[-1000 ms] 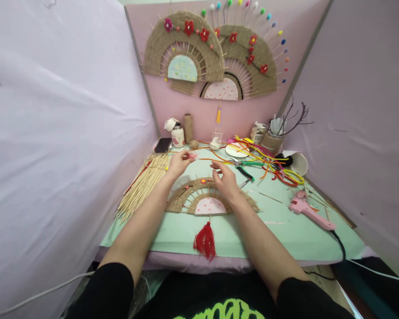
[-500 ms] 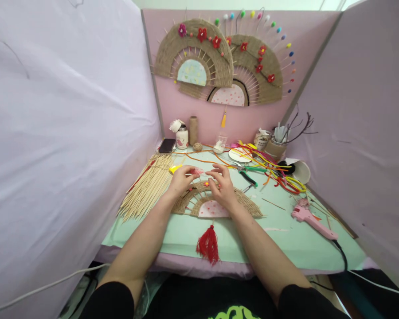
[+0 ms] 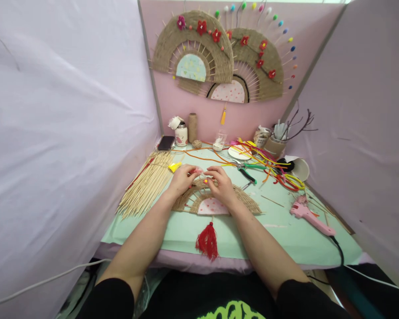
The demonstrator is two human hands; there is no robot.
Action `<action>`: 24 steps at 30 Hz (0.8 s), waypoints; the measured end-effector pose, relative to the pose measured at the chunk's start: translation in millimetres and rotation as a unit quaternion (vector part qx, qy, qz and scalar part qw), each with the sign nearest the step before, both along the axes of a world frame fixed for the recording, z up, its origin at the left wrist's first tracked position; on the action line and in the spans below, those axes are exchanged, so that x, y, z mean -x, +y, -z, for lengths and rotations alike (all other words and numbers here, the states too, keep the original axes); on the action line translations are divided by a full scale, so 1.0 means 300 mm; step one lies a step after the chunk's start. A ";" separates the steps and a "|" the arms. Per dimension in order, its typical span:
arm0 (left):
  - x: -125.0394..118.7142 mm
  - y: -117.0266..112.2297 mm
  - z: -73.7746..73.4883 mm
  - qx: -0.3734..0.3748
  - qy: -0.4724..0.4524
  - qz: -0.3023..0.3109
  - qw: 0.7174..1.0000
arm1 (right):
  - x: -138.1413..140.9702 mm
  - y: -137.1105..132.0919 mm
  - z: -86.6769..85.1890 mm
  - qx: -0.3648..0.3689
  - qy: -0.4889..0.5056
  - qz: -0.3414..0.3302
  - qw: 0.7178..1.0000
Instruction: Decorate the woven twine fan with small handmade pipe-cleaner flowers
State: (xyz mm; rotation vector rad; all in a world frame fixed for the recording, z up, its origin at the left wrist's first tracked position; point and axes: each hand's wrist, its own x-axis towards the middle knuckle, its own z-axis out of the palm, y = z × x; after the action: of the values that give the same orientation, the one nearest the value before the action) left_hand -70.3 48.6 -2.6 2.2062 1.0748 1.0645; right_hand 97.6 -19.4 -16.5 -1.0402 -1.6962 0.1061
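Observation:
Above the far edge of a small twine fan (image 3: 249,201), my left hand (image 3: 181,180) is closed in a pinch on a small pink piece (image 3: 197,170). Facing it, my right hand (image 3: 222,185) has its bent fingertips drawn together close to that piece; whatever they grip is too small to make out. The fan lies flat on the green table, with a pink spotted half-round centre (image 3: 210,206) and a red tassel (image 3: 207,241) toward me. Red and yellow decorations on its woven band are partly covered by my hands.
Thin wooden sticks (image 3: 146,186) lie left, beside a yellow piece (image 3: 174,167). Green-handled pliers (image 3: 248,170) and coloured pipe cleaners (image 3: 269,161) lie behind right. A pink glue gun (image 3: 312,217) rests right, its cord running off the edge. Two larger fans (image 3: 193,44) hang behind.
My right fingers have closed together and come nearer the pink piece. The left hand keeps its pinch. The whole view has shifted slightly.

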 end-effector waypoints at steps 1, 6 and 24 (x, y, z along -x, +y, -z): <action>0.000 0.000 -0.001 -0.011 0.012 0.001 1.000 | 0.001 0.000 -0.001 0.002 0.004 0.001 1.000; 0.000 -0.005 -0.005 -0.029 0.047 0.021 0.998 | 0.001 0.007 0.002 0.069 0.069 -0.010 0.995; -0.004 0.024 0.040 -0.081 0.059 0.068 0.993 | -0.006 0.020 -0.008 0.234 0.223 -0.039 0.945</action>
State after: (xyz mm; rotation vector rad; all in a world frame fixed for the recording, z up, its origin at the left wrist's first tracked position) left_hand -69.0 55.8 -14.6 2.4602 0.8970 1.0035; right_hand 99.4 -13.3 -14.3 -1.1816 -1.3170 0.7715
